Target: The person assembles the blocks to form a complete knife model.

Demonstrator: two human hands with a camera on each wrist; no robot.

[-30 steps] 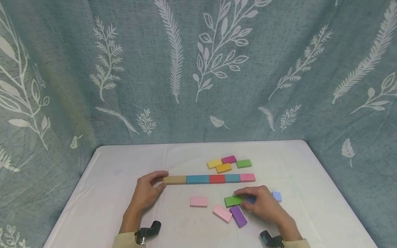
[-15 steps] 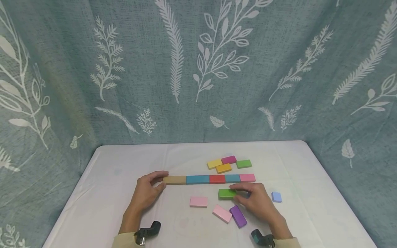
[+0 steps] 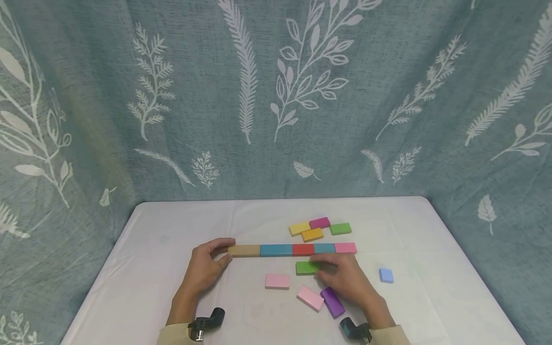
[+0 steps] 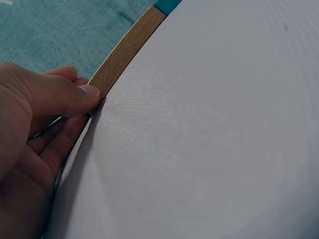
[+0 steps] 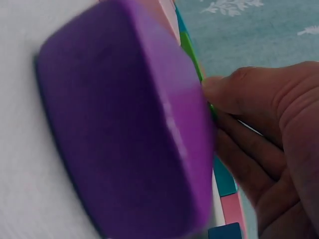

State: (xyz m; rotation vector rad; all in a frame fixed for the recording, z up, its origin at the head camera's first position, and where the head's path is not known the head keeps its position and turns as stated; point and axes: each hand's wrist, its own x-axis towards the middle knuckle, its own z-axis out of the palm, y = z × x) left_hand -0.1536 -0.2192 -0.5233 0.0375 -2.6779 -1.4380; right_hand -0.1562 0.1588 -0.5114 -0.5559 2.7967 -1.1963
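My left hand (image 3: 207, 266) pinches the left end of a tan wooden block (image 3: 244, 251), thumb on its near side in the left wrist view. That block begins a straight row with a long blue block (image 3: 276, 250), a red block (image 3: 303, 249), a shorter blue block (image 3: 324, 248) and a pink block (image 3: 346, 247). Just in front of the row, my right hand (image 3: 345, 275) holds a green block (image 3: 305, 268) by its right end. A purple block (image 5: 114, 119) fills much of the right wrist view and partly hides the green one.
Behind the row lie a yellow block (image 3: 299, 229), an orange block (image 3: 312, 235), a magenta block (image 3: 319, 223) and another green block (image 3: 341, 228). Two light pink blocks (image 3: 277, 281) lie nearer me. A small light blue block (image 3: 386, 275) sits right of my right hand.
My right hand has moved left and slightly away from me, carrying the green block toward the row's front side. My left hand has stayed at the tan block's end.
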